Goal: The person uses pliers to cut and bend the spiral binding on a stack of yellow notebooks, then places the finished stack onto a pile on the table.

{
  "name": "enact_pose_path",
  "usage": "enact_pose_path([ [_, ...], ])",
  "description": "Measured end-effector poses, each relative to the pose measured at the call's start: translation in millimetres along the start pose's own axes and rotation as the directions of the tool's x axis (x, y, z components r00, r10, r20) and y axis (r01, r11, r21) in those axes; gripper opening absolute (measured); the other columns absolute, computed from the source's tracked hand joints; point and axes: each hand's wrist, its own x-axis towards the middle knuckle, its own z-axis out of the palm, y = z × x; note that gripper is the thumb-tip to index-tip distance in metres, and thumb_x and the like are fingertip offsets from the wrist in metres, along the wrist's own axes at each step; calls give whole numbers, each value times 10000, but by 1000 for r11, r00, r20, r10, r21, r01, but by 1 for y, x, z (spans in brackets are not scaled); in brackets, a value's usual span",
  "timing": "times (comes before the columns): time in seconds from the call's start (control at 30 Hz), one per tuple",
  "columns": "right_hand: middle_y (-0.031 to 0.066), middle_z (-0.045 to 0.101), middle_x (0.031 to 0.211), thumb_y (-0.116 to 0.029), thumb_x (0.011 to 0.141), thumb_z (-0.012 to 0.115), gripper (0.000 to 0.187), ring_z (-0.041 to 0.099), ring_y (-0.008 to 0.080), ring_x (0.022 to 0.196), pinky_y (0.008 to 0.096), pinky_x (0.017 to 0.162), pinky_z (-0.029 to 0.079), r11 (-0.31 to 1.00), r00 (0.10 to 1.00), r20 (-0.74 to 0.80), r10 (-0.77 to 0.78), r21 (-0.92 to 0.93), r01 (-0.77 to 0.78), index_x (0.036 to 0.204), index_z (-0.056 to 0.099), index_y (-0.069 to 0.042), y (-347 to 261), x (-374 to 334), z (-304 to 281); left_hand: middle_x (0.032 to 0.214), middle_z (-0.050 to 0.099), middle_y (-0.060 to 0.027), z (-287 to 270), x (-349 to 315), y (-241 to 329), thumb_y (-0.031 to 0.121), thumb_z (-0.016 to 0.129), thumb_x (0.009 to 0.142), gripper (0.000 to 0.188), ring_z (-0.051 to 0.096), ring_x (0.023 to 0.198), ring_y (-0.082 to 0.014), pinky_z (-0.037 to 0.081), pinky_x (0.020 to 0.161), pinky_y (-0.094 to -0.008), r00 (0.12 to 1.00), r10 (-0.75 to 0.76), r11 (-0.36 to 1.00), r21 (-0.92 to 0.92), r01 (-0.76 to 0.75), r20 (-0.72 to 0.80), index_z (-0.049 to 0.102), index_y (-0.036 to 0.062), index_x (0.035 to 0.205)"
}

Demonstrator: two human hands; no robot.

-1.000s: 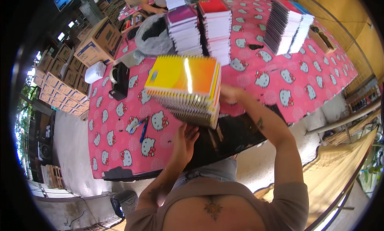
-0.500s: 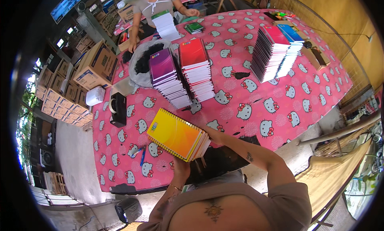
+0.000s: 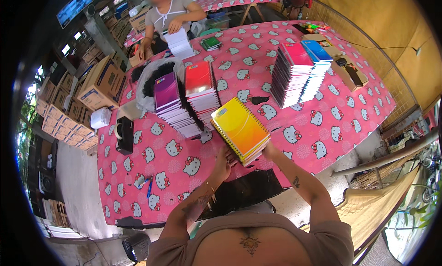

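Between my two hands is a stack of spiral notebooks [image 3: 241, 130] with a yellow-orange cover on top. My left hand [image 3: 226, 159] grips its near left side, fingers curled at the edge. At its near right corner, my right hand [image 3: 269, 152] is closed on the stack, its fingers partly hidden by it. Just left of the stack stand a tall pile of red notebooks [image 3: 199, 84] and a pile of purple notebooks [image 3: 166, 93]. Farther right are piles of pink notebooks [image 3: 294, 58] and blue notebooks [image 3: 316, 54].
Pink patterned cloth [image 3: 304, 146] covers the table. A black holder [image 3: 124, 136] and blue pens [image 3: 149, 188] lie on the left, near a plastic bag of black material [image 3: 159, 77]. Across the table a person [image 3: 169, 17] handles white-edged notebooks [image 3: 178, 44]. Cardboard boxes [image 3: 102, 84] stand beyond the left edge.
My hands have carried the yellow notebook stack farther over the table and to the right, turning it. Across the table, the person's hand has come down onto the white-edged pile.
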Motion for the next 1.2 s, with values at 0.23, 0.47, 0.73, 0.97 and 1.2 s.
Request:
enact_pose_path([
  [0.23, 69, 582, 1301, -507, 971, 364, 556, 552, 202, 1173, 388, 1030, 402, 991, 983, -123, -137, -13, 136, 1324, 517, -106, -63, 28, -42, 1084, 631, -62, 77, 72, 17, 497, 462, 914, 454, 586, 953, -197, 426, 914, -398, 993, -82, 992, 100, 73, 87, 569, 111, 1126],
  [0.47, 87, 573, 1291, -467, 954, 420, 568, 529, 215, 1191, 377, 1037, 384, 954, 955, -18, -296, -43, 295, 1350, 483, -65, -112, 73, -55, 1029, 660, -37, 109, 135, 30, 503, 430, 963, 429, 619, 910, -190, 477, 856, -372, 975, 125, 992, -7, -126, 182, 580, 134, 1123],
  [0.73, 91, 552, 1325, -438, 985, 377, 533, 487, 222, 1228, 357, 1066, 335, 962, 960, -104, -260, 57, 267, 1331, 506, -53, -133, 123, -61, 960, 640, -41, 124, 197, 61, 479, 416, 942, 402, 604, 811, -167, 451, 723, -319, 986, -19, 992, 129, -2, 167, 553, 130, 1088],
  [0.97, 70, 522, 1360, -417, 1010, 341, 522, 451, 192, 1254, 331, 1079, 303, 892, 885, -181, -430, 63, 447, 1340, 496, -43, -134, 149, -81, 853, 615, -20, 153, 216, 80, 427, 423, 928, 334, 585, 766, -145, 445, 696, -318, 982, -95, 982, 178, 66, 163, 547, 145, 1054],
  [1.2, 90, 526, 1279, -403, 996, 413, 506, 470, 195, 1153, 333, 1002, 342, 884, 790, -415, -450, -84, 459, 1341, 471, -37, -78, 118, -65, 1034, 606, -76, 134, 220, 78, 499, 396, 921, 409, 582, 885, -209, 462, 796, -407, 996, -72, 966, 252, 56, 54, 574, 168, 1083],
])
